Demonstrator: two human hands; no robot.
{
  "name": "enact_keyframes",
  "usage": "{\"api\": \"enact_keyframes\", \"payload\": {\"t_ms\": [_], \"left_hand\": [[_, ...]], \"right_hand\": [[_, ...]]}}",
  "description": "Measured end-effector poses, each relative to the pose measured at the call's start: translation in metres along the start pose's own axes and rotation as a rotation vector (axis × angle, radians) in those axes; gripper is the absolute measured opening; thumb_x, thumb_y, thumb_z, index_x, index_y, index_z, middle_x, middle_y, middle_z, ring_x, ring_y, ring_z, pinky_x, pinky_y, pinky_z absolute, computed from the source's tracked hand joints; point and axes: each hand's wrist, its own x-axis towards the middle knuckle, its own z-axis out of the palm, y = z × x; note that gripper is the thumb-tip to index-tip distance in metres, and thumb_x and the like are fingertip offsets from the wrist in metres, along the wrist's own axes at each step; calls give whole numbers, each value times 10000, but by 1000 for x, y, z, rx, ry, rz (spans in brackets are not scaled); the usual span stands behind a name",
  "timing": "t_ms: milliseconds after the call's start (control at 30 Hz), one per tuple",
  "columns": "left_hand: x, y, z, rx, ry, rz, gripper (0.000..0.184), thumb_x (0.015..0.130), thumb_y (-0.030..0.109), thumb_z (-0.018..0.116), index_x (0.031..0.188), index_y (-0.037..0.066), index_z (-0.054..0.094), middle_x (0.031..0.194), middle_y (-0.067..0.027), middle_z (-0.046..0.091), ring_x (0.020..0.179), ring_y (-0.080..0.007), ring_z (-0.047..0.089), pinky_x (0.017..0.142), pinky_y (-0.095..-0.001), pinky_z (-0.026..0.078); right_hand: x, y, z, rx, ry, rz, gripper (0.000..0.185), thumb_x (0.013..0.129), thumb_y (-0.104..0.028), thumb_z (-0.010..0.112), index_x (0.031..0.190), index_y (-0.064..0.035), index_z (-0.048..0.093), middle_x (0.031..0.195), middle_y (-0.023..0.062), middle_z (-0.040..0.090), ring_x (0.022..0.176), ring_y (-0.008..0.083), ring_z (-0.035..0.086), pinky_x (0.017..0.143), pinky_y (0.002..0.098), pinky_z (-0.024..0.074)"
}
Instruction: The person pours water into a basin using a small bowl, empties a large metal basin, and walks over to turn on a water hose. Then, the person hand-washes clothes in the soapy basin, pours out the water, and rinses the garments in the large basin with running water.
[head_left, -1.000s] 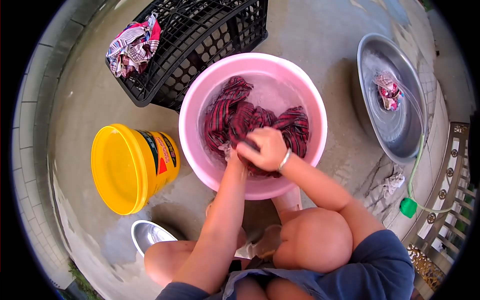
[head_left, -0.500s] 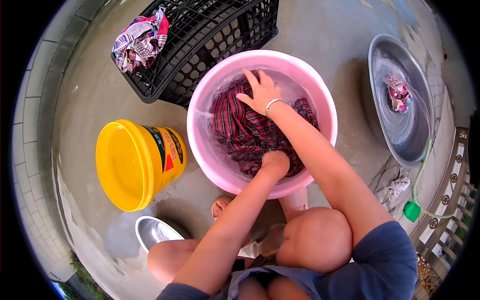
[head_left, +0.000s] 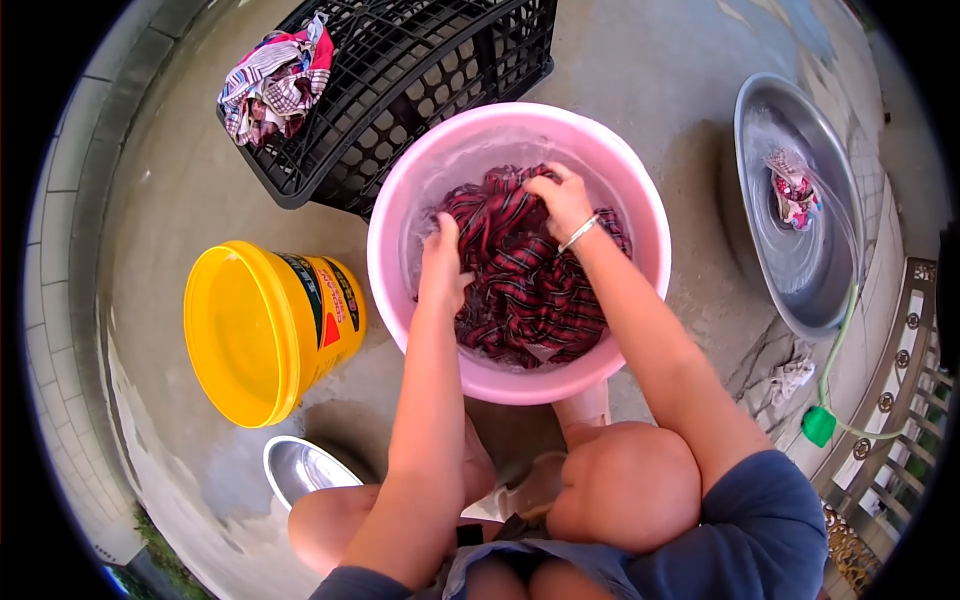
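Note:
A red-and-black plaid cloth (head_left: pixel 530 290) lies bunched up and wet in the water of a pink basin (head_left: pixel 650 235). My right hand (head_left: pixel 566 206), with a bracelet at the wrist, has its fingers curled onto the upper part of the cloth. At the left side of the bundle, my left hand (head_left: pixel 442 268) closes on the edge of the fabric, its fingertips partly hidden by cloth and water.
A black crate (head_left: pixel 420 90) with crumpled patterned cloth (head_left: pixel 280 80) on it stands behind the basin. On the left are a yellow bucket (head_left: pixel 240 330) and a metal bowl (head_left: pixel 305 470). A grey basin (head_left: pixel 800 270) on the right holds water, a small cloth (head_left: pixel 793 190) and a hose (head_left: pixel 842 335).
My left hand has moved from the near edge up to the left side of the cloth. My right hand has shifted right and curled its spread fingers. The cloth is gathered more tightly.

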Motion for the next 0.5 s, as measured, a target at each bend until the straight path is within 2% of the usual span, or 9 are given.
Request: {"api": "enact_keyframes", "payload": {"t_ms": [33,100,200,233,267,333,367,467,500], "left_hand": [[3,6,6,0,-1,3,432,805,402,481,986,10,488,899,-115,535,825,-214,550,671,-362,478],[0,15,17,-365,-105,-144,444,791,399,505,995,5,499,924,-118,562,776,-228,557,708,-395,459],[27,-25,-2,-501,-263,210,317,825,287,495,933,-10,522,864,-104,562,730,-196,555,633,-336,465],[18,-26,3,-459,-101,258,295,842,263,469,880,-23,531,819,-89,558,688,-161,541,603,-291,450],[3,-16,14,-277,148,272,317,860,263,430,849,-36,536,786,-73,556,672,-132,522,605,-255,429],[-38,1,32,-257,116,324,348,867,270,410,854,-54,537,773,-61,553,688,-114,507,621,-241,417],[-52,10,41,-219,109,395,347,864,264,416,816,-51,553,746,-41,546,683,-92,487,606,-227,404],[-44,17,30,205,120,760,338,855,248,430,664,-15,521,639,-31,523,655,-70,449,580,-206,375],[-43,21,25,326,95,781,305,861,230,410,688,-3,504,725,-69,540,721,-96,471,661,-221,380]], "right_hand": [[-15,-9,8,-105,-93,-60,264,616,-106,600,833,40,567,670,36,554,604,89,493,545,229,416],[-54,-26,34,-248,-200,-216,207,632,-125,597,757,31,545,598,35,542,551,108,497,523,246,418],[-78,-21,57,-490,-263,-539,209,655,-165,602,661,13,494,551,106,525,496,204,516,519,283,425],[-79,-32,61,-494,-210,-495,281,649,-218,629,651,8,464,589,163,516,521,267,521,539,307,432],[-70,-33,56,-600,-231,-459,371,638,-279,663,819,-15,474,743,160,555,655,264,548,626,327,436],[-45,-9,44,-499,-176,-493,537,635,-326,673,1017,-62,403,920,145,540,834,264,529,753,337,405],[-45,-9,37,-384,-340,-190,648,645,-368,673,1103,-69,326,977,115,512,943,237,488,835,323,358],[-77,-12,33,-341,-442,-300,632,656,-395,662,1072,-38,348,925,116,502,928,194,475,836,302,353],[-87,-19,36,-349,-374,-351,520,663,-335,677,983,-23,412,857,74,506,833,138,477,763,273,387]]}}
